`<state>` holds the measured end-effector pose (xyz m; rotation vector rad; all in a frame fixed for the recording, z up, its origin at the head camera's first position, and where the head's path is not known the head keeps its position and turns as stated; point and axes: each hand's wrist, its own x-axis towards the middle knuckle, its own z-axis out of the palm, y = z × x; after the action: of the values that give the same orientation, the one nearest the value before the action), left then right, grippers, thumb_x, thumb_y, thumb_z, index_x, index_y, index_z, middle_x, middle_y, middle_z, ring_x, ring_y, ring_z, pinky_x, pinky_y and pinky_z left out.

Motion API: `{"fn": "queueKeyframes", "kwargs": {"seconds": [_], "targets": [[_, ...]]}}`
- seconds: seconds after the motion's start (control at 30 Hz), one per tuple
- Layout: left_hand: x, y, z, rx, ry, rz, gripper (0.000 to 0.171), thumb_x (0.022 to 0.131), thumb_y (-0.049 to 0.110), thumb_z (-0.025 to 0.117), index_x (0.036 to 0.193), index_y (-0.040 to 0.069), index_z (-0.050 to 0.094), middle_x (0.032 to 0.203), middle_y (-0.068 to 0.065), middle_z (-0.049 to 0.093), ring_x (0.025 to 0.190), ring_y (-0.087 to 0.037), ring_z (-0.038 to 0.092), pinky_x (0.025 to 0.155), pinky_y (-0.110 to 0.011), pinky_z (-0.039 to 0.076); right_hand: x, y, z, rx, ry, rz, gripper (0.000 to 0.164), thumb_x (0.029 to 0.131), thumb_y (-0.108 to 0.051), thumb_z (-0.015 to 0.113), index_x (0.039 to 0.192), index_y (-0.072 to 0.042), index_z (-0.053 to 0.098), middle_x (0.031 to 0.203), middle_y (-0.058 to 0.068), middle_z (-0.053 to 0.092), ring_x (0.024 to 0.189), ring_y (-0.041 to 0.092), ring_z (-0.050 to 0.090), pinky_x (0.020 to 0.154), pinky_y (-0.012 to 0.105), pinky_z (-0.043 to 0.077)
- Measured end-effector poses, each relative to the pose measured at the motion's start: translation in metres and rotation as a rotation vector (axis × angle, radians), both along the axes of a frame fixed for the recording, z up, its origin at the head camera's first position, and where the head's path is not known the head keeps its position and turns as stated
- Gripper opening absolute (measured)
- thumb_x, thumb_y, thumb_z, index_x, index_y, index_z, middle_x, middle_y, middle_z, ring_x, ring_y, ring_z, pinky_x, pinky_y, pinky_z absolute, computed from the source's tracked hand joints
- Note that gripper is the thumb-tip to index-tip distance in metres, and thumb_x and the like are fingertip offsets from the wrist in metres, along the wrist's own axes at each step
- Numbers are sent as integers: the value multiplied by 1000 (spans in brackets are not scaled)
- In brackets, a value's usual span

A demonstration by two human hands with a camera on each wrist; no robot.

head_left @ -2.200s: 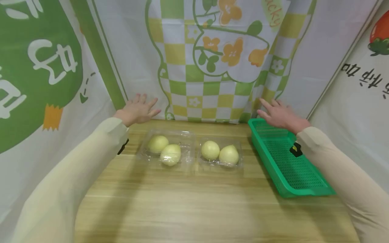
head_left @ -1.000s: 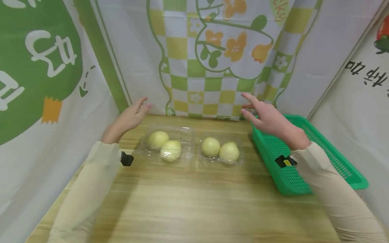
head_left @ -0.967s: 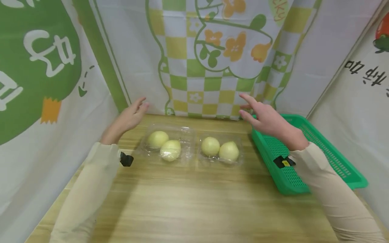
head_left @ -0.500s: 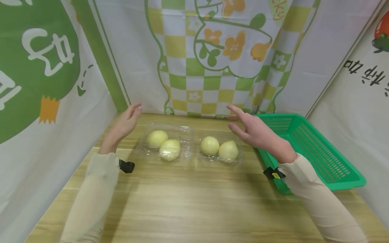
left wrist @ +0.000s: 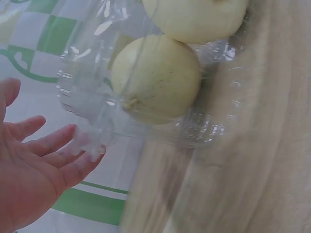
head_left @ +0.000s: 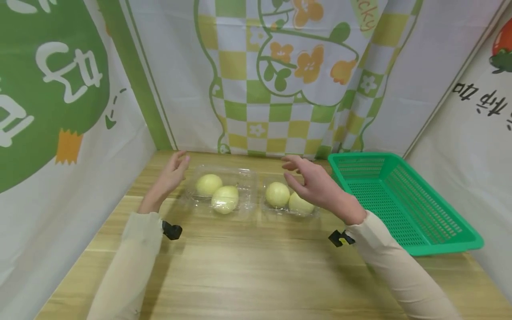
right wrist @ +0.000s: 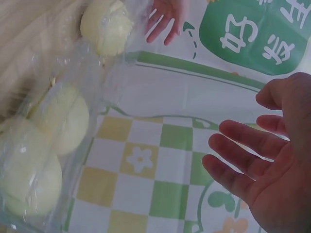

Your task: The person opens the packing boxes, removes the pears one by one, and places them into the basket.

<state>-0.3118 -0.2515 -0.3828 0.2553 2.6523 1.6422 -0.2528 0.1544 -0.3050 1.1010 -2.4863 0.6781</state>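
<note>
Two pale yellow pears [head_left: 225, 199] sit in a clear plastic box [head_left: 249, 191] left of centre on the table. Just right of it, a second clear box [head_left: 270, 212] holds two more pears [head_left: 278, 194]. Beside the left box's outer side is my left hand [head_left: 168, 178], fingers loosely bent, holding nothing; in the left wrist view its fingertips [left wrist: 82, 167] overlap the box's edge. My right hand [head_left: 316, 184] hangs over the right box's far right corner, fingers extended and slightly bent, partly covering one pear. The right wrist view shows its palm [right wrist: 282, 184] with nothing in it.
A green perforated plastic basket [head_left: 400, 213] stands at the right of the wooden table [head_left: 248, 271], behind the right forearm. Printed cloth walls [head_left: 280, 120] enclose the table at the back and both sides. Each wrist wears a small black device [head_left: 172, 230].
Both hands, earlier spread wide and raised near the back wall, have come down closer to the boxes. The right hand has moved left from over the basket; boxes and pears stay put.
</note>
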Motion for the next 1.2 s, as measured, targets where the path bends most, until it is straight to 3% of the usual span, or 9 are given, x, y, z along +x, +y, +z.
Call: {"fn": "queueKeyframes", "kwargs": {"seconds": [0.1, 0.23, 0.57, 0.77, 0.97, 1.2], "targets": [[0, 0, -5, 31, -30, 0, 71, 105, 50, 28, 158, 11, 3, 157, -33, 20, 139, -52, 31, 114, -65, 31, -2, -8, -7, -12, 44, 32, 34, 99, -14, 55, 131, -3, 54, 119, 15, 69, 103, 27, 69, 65, 33, 58], [1, 1, -10, 70, -54, -9, 69, 105, 48, 26, 158, 9, 4, 158, -31, 18, 142, -51, 28, 115, -62, 32, -3, -17, -17, -26, 100, 59, 26, 97, -11, 57, 120, 0, 61, 115, 15, 70, 101, 27, 68, 84, 39, 60], [0, 3, -26, 153, -104, 27, 64, 107, 43, 29, 158, 11, 7, 159, -27, 22, 145, -47, 26, 114, -62, 33, -7, -38, -42, 18, 194, 105, 11, 94, -10, 62, 102, -4, 65, 115, 14, 69, 108, 28, 65, 91, 41, 57], [-3, 2, -32, 260, -140, 45, 63, 107, 39, 33, 158, 10, 9, 160, -25, 22, 146, -45, 24, 120, -60, 25, -7, -51, -55, 54, 211, 111, 3, 91, -9, 66, 90, -10, 63, 124, 16, 66, 113, 31, 63, 96, 41, 56], [-3, 0, -34, 363, -198, 63, 60, 108, 36, 31, 158, 10, 11, 162, -20, 19, 150, -40, 20, 125, -53, 16, -6, -64, -64, 70, 209, 122, 3, 93, -12, 63, 92, -10, 64, 125, 15, 65, 111, 29, 63, 87, 37, 58], [-6, 0, -42, 382, -214, 82, 56, 108, 33, 30, 157, 11, 14, 162, -20, 20, 149, -40, 21, 125, -52, 17, -7, -79, -77, 112, 184, 126, 5, 93, -12, 63, 97, -11, 65, 127, 13, 63, 109, 27, 61, 84, 36, 58]]}}
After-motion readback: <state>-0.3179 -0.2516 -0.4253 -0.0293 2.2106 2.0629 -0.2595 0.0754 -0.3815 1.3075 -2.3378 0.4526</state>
